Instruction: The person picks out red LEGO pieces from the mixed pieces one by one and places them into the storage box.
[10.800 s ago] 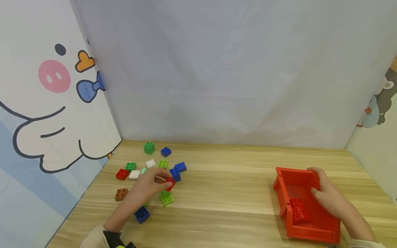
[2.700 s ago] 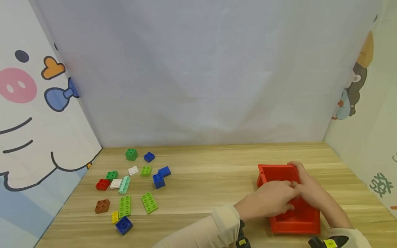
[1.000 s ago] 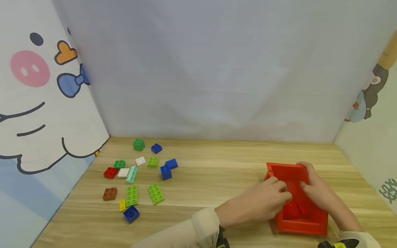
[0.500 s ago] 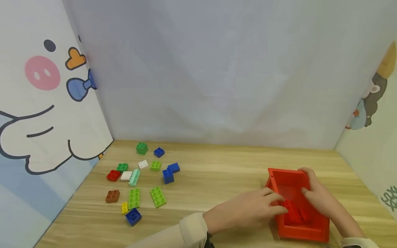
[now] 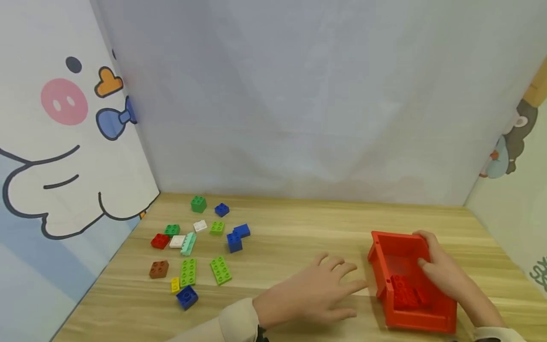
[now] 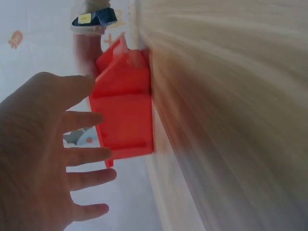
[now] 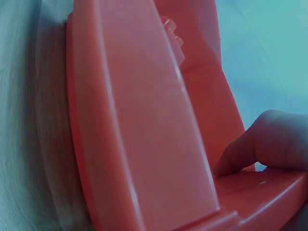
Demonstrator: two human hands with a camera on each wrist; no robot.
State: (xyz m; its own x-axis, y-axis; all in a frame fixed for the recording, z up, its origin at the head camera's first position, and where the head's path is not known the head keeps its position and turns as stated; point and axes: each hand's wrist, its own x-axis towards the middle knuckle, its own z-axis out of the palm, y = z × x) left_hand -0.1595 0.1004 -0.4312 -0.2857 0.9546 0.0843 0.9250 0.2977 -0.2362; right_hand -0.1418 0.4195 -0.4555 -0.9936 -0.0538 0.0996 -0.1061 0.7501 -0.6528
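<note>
My left hand point(image 5: 314, 289) hovers over the table just left of the red bin point(image 5: 420, 321), fingers spread and holding nothing. In the left wrist view the same hand point(image 6: 43, 149) reaches with straight fingers toward the bin's outer wall point(image 6: 125, 120). My right hand point(image 5: 444, 266) grips the bin's right wall, its thumb inside; the fingers outside are hidden. In the right wrist view the thumb point(image 7: 269, 144) hooks over the bin's edge point(image 7: 269, 192). Several red toy bricks point(image 5: 403, 292) lie inside the bin, toward its near left corner.
Loose toy bricks lie scattered on the left of the wooden table point(image 5: 299, 228): a brown brick point(image 5: 159, 269), a dark blue brick point(image 5: 187, 297), lime bricks point(image 5: 221, 270), a mint brick point(image 5: 188, 243), a red brick point(image 5: 160, 241), and others. A pale curtain point(image 5: 320, 95) stands behind.
Earlier my left hand pinched a red brick among the loose ones, then worked inside the bin. Now it has withdrawn leftward, its fingers spreading. My right hand still holds the bin.
</note>
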